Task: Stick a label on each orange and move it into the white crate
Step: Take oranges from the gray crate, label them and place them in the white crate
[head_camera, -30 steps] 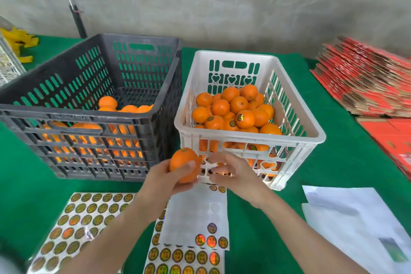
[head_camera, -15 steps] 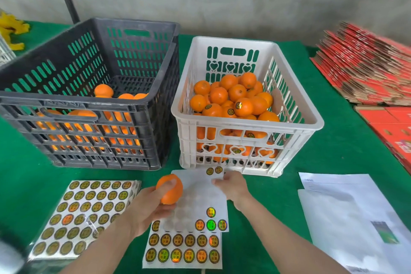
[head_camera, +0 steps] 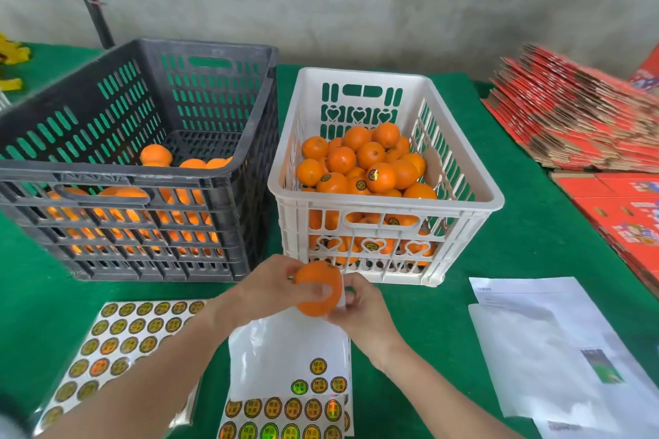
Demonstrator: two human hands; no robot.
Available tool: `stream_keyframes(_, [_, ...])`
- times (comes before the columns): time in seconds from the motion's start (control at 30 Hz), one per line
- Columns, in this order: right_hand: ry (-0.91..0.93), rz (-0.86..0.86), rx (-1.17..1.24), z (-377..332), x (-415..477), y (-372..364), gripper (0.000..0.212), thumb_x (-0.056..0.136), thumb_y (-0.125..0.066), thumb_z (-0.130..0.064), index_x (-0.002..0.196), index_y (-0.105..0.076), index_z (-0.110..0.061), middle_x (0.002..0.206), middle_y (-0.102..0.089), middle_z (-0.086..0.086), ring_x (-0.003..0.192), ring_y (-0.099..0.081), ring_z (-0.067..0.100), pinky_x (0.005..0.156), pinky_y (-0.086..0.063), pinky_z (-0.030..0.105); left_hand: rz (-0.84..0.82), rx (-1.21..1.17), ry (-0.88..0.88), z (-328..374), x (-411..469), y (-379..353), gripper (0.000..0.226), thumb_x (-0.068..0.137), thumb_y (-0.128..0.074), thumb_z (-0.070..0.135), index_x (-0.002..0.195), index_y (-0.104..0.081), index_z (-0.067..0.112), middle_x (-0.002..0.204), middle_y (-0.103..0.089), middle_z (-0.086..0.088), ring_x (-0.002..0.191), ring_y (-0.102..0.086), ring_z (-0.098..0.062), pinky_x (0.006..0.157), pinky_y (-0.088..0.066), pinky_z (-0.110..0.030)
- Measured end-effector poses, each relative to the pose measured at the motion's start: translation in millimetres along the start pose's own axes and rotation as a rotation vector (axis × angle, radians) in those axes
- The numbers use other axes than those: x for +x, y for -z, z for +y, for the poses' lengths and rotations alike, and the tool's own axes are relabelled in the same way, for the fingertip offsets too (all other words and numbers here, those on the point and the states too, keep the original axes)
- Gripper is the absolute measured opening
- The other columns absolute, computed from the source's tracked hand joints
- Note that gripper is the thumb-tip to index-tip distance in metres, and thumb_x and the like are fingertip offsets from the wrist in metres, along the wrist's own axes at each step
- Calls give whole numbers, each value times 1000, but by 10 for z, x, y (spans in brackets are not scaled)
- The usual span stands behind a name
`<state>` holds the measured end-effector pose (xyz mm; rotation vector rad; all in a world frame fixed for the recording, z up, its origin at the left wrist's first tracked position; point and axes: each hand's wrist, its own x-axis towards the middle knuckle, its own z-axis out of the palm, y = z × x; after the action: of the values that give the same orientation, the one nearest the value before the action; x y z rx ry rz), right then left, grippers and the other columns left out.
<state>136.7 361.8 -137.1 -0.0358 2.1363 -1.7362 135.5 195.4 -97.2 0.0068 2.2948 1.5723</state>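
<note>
My left hand (head_camera: 271, 290) grips an orange (head_camera: 315, 290) from the left, just in front of the white crate (head_camera: 463, 210). My right hand (head_camera: 363, 310) meets the orange's right side with curled fingertips, pinching a small label that is mostly hidden. The white crate holds several oranges, some with round labels on top. To its left, the black crate (head_camera: 107, 175) holds several unlabelled oranges. Below my hands lies a partly used label sheet (head_camera: 285, 349), with a few round labels (head_camera: 317, 385) left on it.
A full label sheet (head_camera: 117, 342) lies at the lower left and another (head_camera: 281, 417) at the bottom edge. White papers (head_camera: 556, 349) lie at the right. Flat red cartons (head_camera: 570, 110) are stacked at the far right on the green cloth (head_camera: 499, 260).
My right hand has left the label sheet and come up to the orange. My left hand has lifted the orange up and to the right, nearer the white crate.
</note>
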Motion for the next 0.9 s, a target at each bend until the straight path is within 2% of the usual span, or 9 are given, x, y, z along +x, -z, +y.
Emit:
stream_keyframes(0.07, [37, 86, 2, -19, -21, -9, 43, 78, -74, -6, 109, -50, -24, 92, -68, 14, 81, -63, 27, 80, -53, 37, -11, -1, -10, 2, -7, -8, 11, 76, -72, 37, 86, -69, 34, 85, -70, 26, 86, -66, -2, 71, -48, -13])
stream_keyframes(0.13, [114, 171, 19, -36, -49, 11, 35, 82, -69, -5, 102, -51, -27, 88, -66, 13, 82, -62, 28, 76, -53, 31, -25, -22, 9, 13, -24, 16, 5, 74, -70, 37, 75, -73, 32, 78, -71, 22, 79, -66, 0, 69, -46, -12])
stream_keyframes(0.23, [190, 230, 3, -46, -69, 15, 22, 84, -65, 0, 87, -62, -21, 84, -67, 7, 81, -62, 23, 76, -53, 25, -66, -28, -24, 36, -52, 36, 20, 77, -69, 34, 59, -71, 41, 63, -65, 25, 65, -62, 8, 59, -44, -6])
stream_keyframes(0.3, [174, 228, 29, -60, -75, -7, 20, 84, -65, 0, 87, -67, -20, 87, -69, 9, 84, -63, 23, 79, -55, 28, -93, -33, -33, 54, -50, 43, 10, 71, -78, 43, 67, -73, 35, 71, -69, 22, 74, -65, 2, 66, -46, -10])
stream_keyframes(0.5, [167, 237, 85, -125, -49, -42, 22, 82, -68, -1, 83, -70, -23, 79, -72, 1, 74, -66, 8, 72, -53, 17, -126, -40, -74, 100, -52, 62, 68, 50, -69, 58, 105, -69, 19, 105, -71, 5, 103, -64, -17, 94, -50, -32])
stream_keyframes(0.57, [171, 256, 49, -138, -43, -57, 21, 82, -68, -2, 83, -71, -22, 80, -71, 7, 73, -64, 11, 72, -54, 19, -127, -59, -92, 116, -63, 65, 68, 49, -69, 59, 105, -68, 22, 107, -71, 6, 105, -64, -17, 96, -49, -32])
stream_keyframes(0.67, [191, 263, -26, -133, -34, -68, 21, 83, -68, -3, 86, -72, -23, 81, -72, -3, 74, -63, 6, 70, -50, 16, -127, -82, -102, 116, -49, 70, 65, 49, -70, 59, 103, -69, 24, 104, -72, 9, 103, -65, -15, 92, -50, -27])
stream_keyframes(0.8, [261, 316, -166, -127, -14, -67, 31, 79, -71, -3, 76, -66, -34, 84, -61, -12, 77, -53, -5, 68, -41, 9, -123, -109, -94, 95, -34, 88, 50, 50, -70, 57, 87, -73, 25, 91, -73, 12, 92, -67, -10, 79, -48, -19])
stream_keyframes(0.9, [335, 341, -248, -112, 0, -86, 28, 78, -70, 1, 74, -67, -26, 76, -58, -14, 73, -50, -10, 63, -39, 9, -137, -158, -84, 83, -29, 87, 35, 53, -70, 56, 74, -73, 28, 81, -72, 16, 81, -66, -1, 69, -46, -13])
